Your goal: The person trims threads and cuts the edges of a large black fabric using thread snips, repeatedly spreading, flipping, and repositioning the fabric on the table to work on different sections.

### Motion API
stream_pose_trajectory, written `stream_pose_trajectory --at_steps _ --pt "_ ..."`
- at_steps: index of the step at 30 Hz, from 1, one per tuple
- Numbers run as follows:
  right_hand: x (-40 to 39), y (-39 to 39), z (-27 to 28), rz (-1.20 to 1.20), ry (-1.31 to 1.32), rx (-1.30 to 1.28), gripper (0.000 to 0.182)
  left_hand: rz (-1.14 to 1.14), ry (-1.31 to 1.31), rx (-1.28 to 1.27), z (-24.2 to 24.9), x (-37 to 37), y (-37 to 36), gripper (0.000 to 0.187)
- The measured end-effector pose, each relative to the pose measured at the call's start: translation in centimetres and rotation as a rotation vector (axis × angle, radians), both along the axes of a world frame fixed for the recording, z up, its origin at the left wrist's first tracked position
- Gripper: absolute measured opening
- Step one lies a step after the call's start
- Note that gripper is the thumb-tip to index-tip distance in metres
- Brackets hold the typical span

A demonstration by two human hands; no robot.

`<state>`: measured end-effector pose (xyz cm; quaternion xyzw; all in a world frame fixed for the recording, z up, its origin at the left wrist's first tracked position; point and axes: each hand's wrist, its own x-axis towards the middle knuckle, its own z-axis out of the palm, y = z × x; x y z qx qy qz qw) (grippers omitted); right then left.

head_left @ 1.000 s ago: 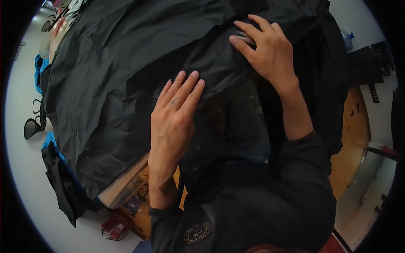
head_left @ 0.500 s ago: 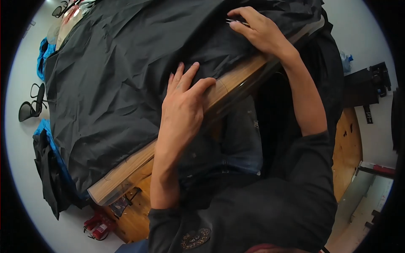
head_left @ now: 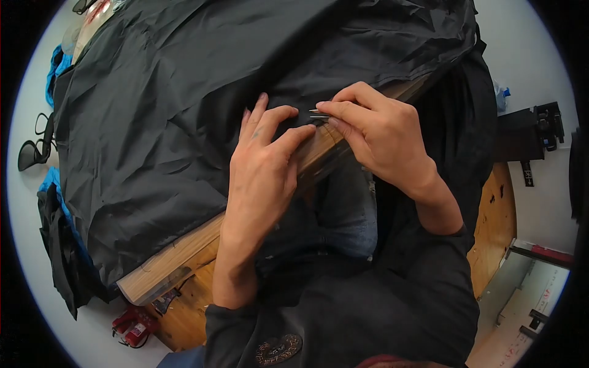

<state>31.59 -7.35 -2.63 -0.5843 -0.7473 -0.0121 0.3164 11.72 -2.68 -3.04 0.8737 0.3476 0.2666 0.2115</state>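
Black fabric (head_left: 153, 116) lies wrinkled over the table, its near side along a wood-grained table edge (head_left: 178, 248). My left hand (head_left: 261, 150) rests on the fabric near this edge, fingers apart, thumb and index finger reaching toward the right. Close by, my right hand (head_left: 386, 132) is closed on a small metal tool (head_left: 320, 116) with two thin pointed tips. Those tips point left, just above the fabric, near my left thumb. Most of the tool is hidden in the fingers, so tweezers or thread snips cannot be told apart.
Black sunglasses (head_left: 37, 147) are at the left, above a dark and blue garment (head_left: 58, 245). Red fire extinguishers (head_left: 134, 326) stand at the lower left on the wooden floor (head_left: 190, 306). A black device (head_left: 521, 132) is at the right. My jeans (head_left: 350, 221) show below the table edge.
My right hand has come down and left with the metal tool, from the upper right to beside my left hand. The left index finger is now more bent. The view has shifted slightly.
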Motion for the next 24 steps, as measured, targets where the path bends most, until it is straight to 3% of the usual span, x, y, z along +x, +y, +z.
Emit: stream_pose_trajectory --at_steps 16,24 --pt "-0.2 -0.7 -0.1 -0.036 0.043 -0.017 0.025 0.014 -0.014 0.014 0.2 0.3 0.1 0.034" --pt "-1.0 -1.0 0.1 -0.07 -0.233 0.038 0.027 0.007 -0.004 0.016 0.2 0.3 0.2 0.035"
